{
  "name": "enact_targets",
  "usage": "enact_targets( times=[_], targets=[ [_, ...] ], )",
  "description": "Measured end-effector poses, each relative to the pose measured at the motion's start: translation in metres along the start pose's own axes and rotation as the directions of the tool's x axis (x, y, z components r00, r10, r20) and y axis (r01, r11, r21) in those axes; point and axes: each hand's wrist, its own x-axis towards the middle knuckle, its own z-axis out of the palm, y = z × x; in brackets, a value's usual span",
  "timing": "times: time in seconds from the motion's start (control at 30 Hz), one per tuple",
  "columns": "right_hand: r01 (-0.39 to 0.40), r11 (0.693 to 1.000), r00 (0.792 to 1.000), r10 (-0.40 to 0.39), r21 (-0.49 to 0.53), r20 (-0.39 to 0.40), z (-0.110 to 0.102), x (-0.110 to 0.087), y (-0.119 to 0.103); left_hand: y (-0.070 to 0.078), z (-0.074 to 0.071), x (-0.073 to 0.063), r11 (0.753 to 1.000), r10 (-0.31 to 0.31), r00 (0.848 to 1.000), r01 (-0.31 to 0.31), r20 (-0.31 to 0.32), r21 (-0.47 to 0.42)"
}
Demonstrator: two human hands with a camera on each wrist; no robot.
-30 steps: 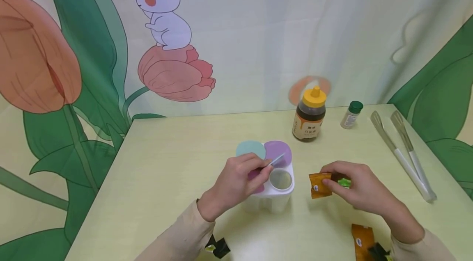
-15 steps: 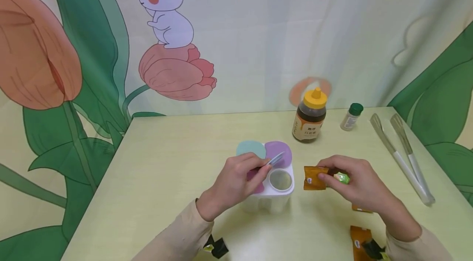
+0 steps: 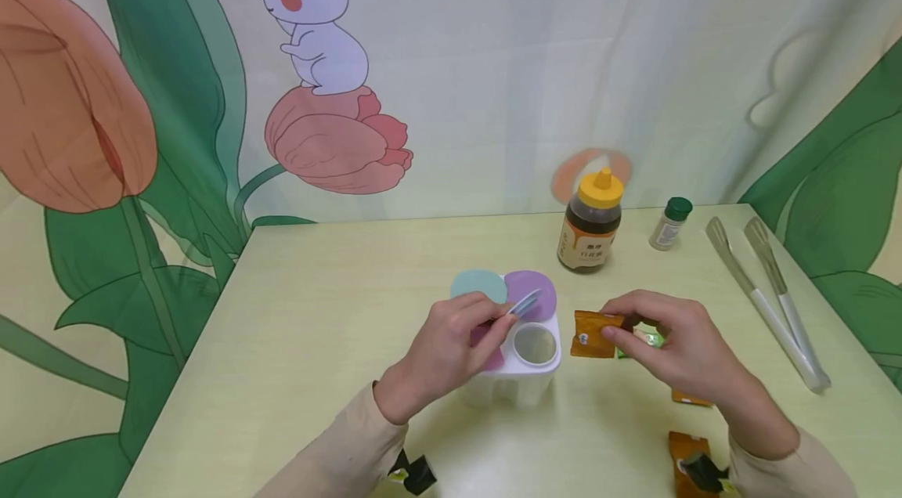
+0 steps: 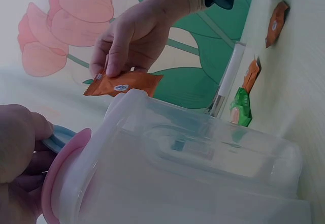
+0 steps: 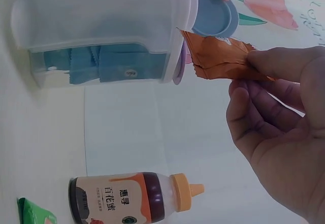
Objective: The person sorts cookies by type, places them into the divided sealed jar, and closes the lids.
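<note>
Above the pale desk [image 3: 317,326], right fingers [image 3: 625,341] pinch a crinkled orange packet [image 3: 590,335], left fingers [image 3: 496,338] a round blue lid [image 5: 212,17]; printed curtain [image 3: 479,52] behind.

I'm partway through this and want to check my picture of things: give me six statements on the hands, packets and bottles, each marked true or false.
1. The right hand pinches an orange packet. True.
2. The left hand is empty. False: it holds a blue lid.
3. The orange packet is already inside the container. False: it is held in the air outside it.
4. The honey bottle stands upright on the table. True.
5. The small bottle has a red cap. False: its cap is green.
6. A green packet lies on the table. True.
</note>
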Motion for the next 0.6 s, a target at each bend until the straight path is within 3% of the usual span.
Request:
enact_targets(
  times=[0.27, 0.6],
  targets=[
    [0.04, 0.995, 0.999, -0.039, 0.088, -0.017, 0.004, 0.005, -0.005, 0.002, 0.0, -0.001, 1.0, 0.003, 1.0, -0.003, -0.008, -0.001],
    [0.01, 0.993, 1.0, -0.01, 0.12, -0.007, 0.004, 0.011, -0.011, 0.002, -0.001, -0.001, 1.0, 0.012, 1.0, -0.012, 0.001, 0.008]
  ],
)
